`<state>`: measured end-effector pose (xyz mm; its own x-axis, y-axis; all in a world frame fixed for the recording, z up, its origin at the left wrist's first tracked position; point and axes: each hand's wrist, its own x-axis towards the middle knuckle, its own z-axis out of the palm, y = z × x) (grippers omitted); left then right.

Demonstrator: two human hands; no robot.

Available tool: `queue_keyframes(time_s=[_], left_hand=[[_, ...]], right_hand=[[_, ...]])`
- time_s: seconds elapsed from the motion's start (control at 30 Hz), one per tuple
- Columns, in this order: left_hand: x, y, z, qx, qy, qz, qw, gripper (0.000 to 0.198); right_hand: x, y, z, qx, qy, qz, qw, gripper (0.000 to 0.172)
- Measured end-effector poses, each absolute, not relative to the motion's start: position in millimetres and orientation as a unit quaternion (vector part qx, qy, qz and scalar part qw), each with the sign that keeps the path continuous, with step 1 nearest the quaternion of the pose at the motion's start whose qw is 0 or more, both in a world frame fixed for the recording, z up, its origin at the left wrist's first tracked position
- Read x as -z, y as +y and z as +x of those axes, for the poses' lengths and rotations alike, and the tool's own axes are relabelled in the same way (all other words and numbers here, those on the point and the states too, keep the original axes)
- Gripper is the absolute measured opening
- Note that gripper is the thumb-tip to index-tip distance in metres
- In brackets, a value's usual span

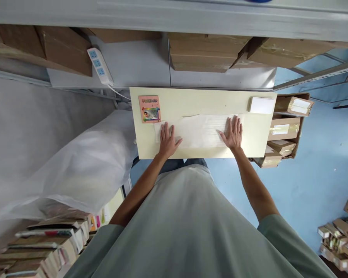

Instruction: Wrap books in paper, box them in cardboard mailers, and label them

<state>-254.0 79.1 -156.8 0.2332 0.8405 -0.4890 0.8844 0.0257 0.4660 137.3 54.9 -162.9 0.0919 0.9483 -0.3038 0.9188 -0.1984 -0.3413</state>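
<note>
**Q:** Where does the sheet lie, and what are your hands doing?

**A:** The thin clear sheet (201, 130) lies flat across the middle of the pale desk (191, 102), its long side running left to right. My left hand (167, 139) rests palm down on its left end. My right hand (233, 133) rests palm down on its right end. The fingers (166, 129) of both hands are spread and straight. They hold nothing and only press on the film.

**Q:** How do you judge the material?

**A:** It looks very light, limp and slick, since the desk colour shows through it and its far edge runs uneven. I judge that it has no stiffness of its own and would sag or fold if lifted by one point. It would probably also slide under a loose palm. It seems more likely to crease or tear than to break.

**Q:** Where is it best taken hold of?

**A:** At the two short ends, where my hands already lie. A pinch at a near corner on each side, with thumb below and fingers above, should keep it taut between them.

**Q:** What lies near it?

**A:** A pink card (149, 109) lies at the upper left of the desk, just beside the sheet's left corner. A white stack (261, 105) lies at the upper right, apart from the sheet. Open cartons (284, 127) stand off the desk's right edge.
</note>
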Motion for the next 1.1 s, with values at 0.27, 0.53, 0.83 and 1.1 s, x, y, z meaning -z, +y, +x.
queue_keyframes(time_s=[0.27, 0.53, 0.83, 1.1], left_hand=[[136.3, 120.2, -340.6, -0.063, 0.679, 0.660, 0.314, 0.053], [171.0, 170.9, -380.6, -0.137, 0.758, 0.537, 0.344, 0.038], [182.2, 196.0, -380.1, -0.218, 0.755, 0.463, 0.410, 0.018], [142.0, 186.9, -358.1, -0.348, 0.687, 0.474, 0.426, 0.027]], right_hand=[[147.9, 82.0, -51.5, -0.282, -0.730, -0.623, 0.027, 0.085], [164.4, 106.7, -209.2, -0.311, -0.744, -0.589, 0.051, 0.081], [169.3, 112.1, -209.3, -0.333, -0.715, -0.613, 0.048, 0.079], [172.0, 134.5, -171.4, -0.414, -0.607, -0.647, 0.205, 0.078]])
